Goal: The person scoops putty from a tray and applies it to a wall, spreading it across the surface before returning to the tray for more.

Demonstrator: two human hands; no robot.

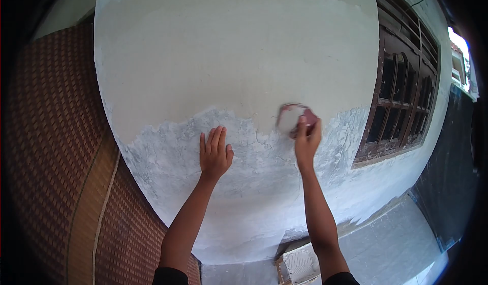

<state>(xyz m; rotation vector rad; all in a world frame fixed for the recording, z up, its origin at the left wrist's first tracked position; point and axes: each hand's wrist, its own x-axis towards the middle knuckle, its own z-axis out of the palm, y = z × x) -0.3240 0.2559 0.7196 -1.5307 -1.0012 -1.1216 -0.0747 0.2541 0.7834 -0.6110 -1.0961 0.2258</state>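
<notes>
Flat against the wall, my left hand rests with its fingers stretched out, on the rough grey-white patch below the smoother cream paint. My right hand is closed on a piece of sandpaper, reddish-brown with a pale area, smeared by motion. The sandpaper is against or very near the wall, around the ragged line where cream paint meets the grey-white patch. Fine cracks show in the surface between my hands.
A brown wooden window with panes is set in the wall on the right. Woven brown panels stand along the left. On the grey tiled floor below sits a whitish box-like object. A dark panel leans at far right.
</notes>
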